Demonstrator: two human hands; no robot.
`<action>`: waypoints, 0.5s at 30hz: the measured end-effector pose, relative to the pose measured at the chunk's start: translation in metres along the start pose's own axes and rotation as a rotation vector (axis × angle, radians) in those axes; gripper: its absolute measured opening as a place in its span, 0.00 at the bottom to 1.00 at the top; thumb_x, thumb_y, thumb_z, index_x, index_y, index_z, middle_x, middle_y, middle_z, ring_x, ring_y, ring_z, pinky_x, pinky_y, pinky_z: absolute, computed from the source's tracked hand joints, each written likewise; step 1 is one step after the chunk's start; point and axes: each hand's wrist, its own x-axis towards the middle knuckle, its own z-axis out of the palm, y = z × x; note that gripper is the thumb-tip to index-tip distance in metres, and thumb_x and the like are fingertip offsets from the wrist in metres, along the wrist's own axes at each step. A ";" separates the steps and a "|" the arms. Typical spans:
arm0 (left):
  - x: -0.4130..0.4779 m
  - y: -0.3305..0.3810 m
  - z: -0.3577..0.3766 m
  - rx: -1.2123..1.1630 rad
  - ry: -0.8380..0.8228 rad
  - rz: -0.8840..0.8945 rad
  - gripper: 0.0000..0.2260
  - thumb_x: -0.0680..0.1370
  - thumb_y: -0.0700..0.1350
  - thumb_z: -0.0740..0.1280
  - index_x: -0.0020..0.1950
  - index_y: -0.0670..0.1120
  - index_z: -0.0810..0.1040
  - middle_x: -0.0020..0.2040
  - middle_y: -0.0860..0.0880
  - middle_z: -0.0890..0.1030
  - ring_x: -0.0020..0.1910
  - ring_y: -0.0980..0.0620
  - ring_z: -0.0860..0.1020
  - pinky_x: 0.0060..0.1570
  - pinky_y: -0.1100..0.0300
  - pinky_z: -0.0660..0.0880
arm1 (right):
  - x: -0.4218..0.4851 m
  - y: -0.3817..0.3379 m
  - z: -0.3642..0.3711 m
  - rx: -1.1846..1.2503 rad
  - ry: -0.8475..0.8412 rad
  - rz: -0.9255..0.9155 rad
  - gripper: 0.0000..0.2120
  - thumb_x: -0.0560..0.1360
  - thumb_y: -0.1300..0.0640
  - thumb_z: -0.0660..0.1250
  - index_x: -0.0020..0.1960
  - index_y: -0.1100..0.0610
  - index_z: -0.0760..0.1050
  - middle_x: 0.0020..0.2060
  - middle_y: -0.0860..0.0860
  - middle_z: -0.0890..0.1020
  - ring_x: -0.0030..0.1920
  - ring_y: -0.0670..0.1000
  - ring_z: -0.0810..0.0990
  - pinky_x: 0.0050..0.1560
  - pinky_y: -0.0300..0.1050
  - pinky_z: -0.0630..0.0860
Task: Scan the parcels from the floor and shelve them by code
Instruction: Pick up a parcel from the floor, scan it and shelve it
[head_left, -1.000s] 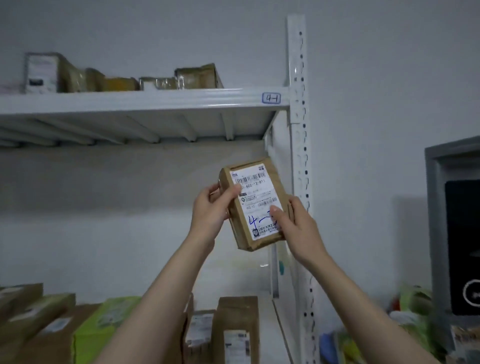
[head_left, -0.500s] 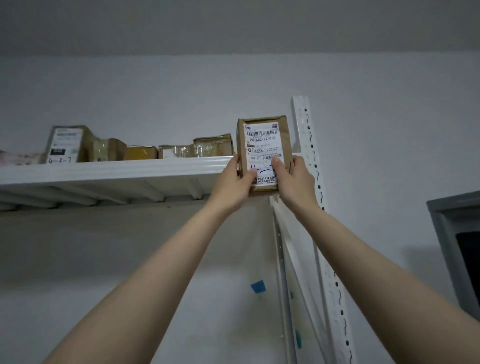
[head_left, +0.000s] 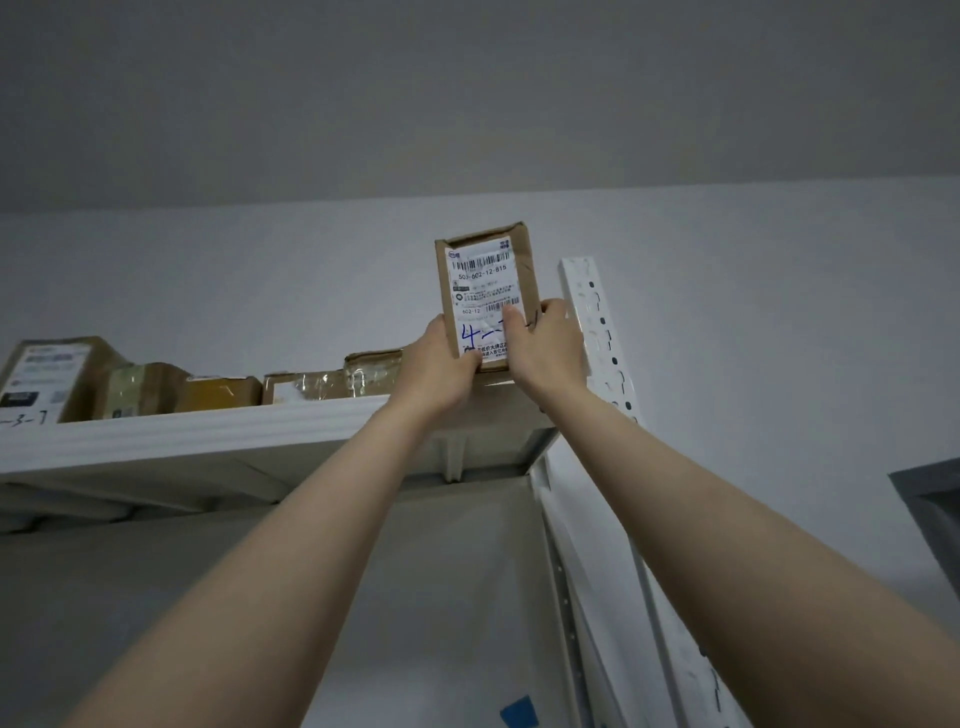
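Now we hold the parcel (head_left: 485, 296) upright in both grips, left hand (head_left: 441, 364) and right hand (head_left: 545, 348); we should seat its base squarely on the top shelf (head_left: 208, 426), centre frame.

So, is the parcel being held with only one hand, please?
No, both the left hand and the right hand grip the parcel near its bottom.

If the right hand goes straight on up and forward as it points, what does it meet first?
Probably nothing before the back wall: the right hand, gripping the parcel, is above the top shelf edge. The white upright stands close on its right; depth is unclear.
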 end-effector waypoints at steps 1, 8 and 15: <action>0.007 -0.005 0.006 0.026 0.009 -0.004 0.19 0.81 0.42 0.65 0.72 0.46 0.70 0.68 0.47 0.78 0.64 0.44 0.76 0.59 0.56 0.71 | 0.006 0.005 0.004 -0.019 -0.004 -0.012 0.21 0.80 0.41 0.57 0.62 0.58 0.68 0.57 0.57 0.78 0.56 0.60 0.77 0.55 0.56 0.77; 0.041 -0.029 0.044 0.330 0.122 -0.014 0.16 0.81 0.51 0.64 0.67 0.48 0.74 0.63 0.44 0.80 0.60 0.40 0.78 0.56 0.50 0.75 | 0.029 0.035 0.012 -0.233 -0.052 -0.073 0.19 0.82 0.49 0.55 0.66 0.62 0.65 0.60 0.59 0.77 0.56 0.61 0.77 0.47 0.52 0.75; 0.052 -0.039 0.064 0.497 0.315 -0.056 0.15 0.79 0.51 0.69 0.60 0.42 0.77 0.59 0.41 0.80 0.58 0.38 0.78 0.45 0.53 0.69 | 0.045 0.057 0.020 -0.308 -0.137 -0.030 0.16 0.80 0.52 0.59 0.62 0.61 0.70 0.60 0.57 0.77 0.58 0.59 0.77 0.47 0.48 0.71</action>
